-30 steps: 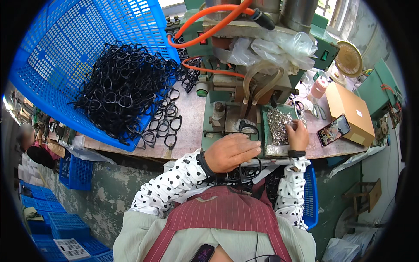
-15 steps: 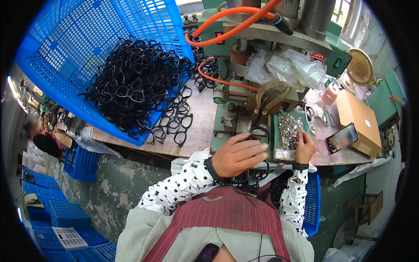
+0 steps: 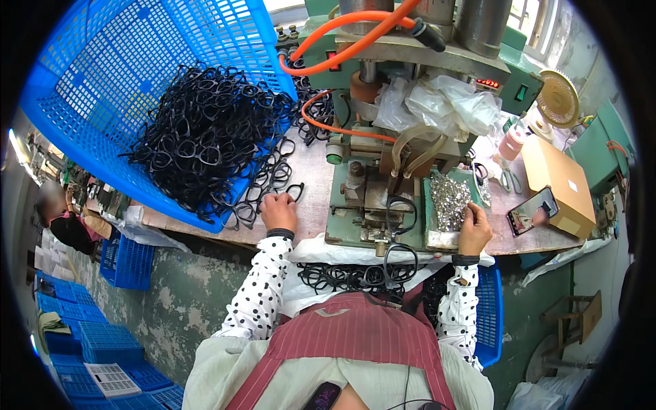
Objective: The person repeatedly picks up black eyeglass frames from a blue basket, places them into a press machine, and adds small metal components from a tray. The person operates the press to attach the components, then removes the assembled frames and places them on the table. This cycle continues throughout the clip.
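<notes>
My left hand (image 3: 279, 213) has its fingers curled down on a black eyeglass frame (image 3: 296, 190) at the edge of a loose group on the table, beside the blue crate (image 3: 89, 137). Heaped inside that crate are many more black eyeglass frames (image 3: 198, 147). At the right edge of a shallow tray of small shiny metal parts (image 3: 448, 202), my right hand (image 3: 474, 231) is closed in a pinch; what its fingertips hold is too small to make out. Between my hands, another black eyeglass frame (image 3: 400, 249) sits at the front of the green press (image 3: 352, 229), one rim hanging over the edge.
Over the press run orange hoses (image 3: 355, 51) and crumpled clear plastic bags (image 3: 437, 102). Toward the right are scissors (image 3: 510, 182), a phone (image 3: 533, 212) and a cardboard box (image 3: 557, 184). More black frames (image 3: 342, 277) lie on white cloth below the table edge. A person (image 3: 68, 219) sits far left.
My left hand has moved left from in front of the press to the frames beside the crate, and its fingers have curled. My right hand stays pinched at the metal parts.
</notes>
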Action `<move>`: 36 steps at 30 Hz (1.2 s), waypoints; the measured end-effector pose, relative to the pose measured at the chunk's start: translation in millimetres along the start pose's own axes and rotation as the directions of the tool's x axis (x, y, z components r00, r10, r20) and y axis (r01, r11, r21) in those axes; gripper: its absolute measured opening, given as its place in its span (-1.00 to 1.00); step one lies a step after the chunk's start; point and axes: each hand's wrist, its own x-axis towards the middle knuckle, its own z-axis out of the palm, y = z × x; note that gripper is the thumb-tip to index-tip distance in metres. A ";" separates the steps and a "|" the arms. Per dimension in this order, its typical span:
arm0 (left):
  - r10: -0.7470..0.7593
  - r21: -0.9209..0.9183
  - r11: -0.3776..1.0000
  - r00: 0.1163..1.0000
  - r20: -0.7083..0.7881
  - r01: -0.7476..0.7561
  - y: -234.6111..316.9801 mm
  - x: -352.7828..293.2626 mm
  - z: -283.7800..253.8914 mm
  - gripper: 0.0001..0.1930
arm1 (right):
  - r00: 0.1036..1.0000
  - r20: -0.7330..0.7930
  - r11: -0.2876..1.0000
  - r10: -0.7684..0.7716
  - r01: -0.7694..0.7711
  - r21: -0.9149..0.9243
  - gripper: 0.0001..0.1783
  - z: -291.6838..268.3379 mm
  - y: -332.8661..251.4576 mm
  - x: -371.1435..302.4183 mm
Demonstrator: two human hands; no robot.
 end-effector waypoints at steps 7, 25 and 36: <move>0.157 -0.324 0.932 0.987 -0.038 -0.161 -2.2 29.3 -27.1 -0.83 | 0.990 0.143 0.977 0.003 -0.033 0.209 -0.87 13.0 -15.1 2.5; 0.132 -0.581 0.759 0.943 -0.305 -0.294 83.5 9.0 -79.0 -0.85 | 0.850 0.527 0.817 -0.005 -0.300 0.493 -0.56 9.8 -159.0 -19.5; 0.796 -0.406 0.124 0.335 -0.504 -0.905 153.4 -25.4 -111.3 -0.62 | 0.903 0.430 0.810 -0.009 -0.245 0.533 -0.51 27.8 -160.8 -12.4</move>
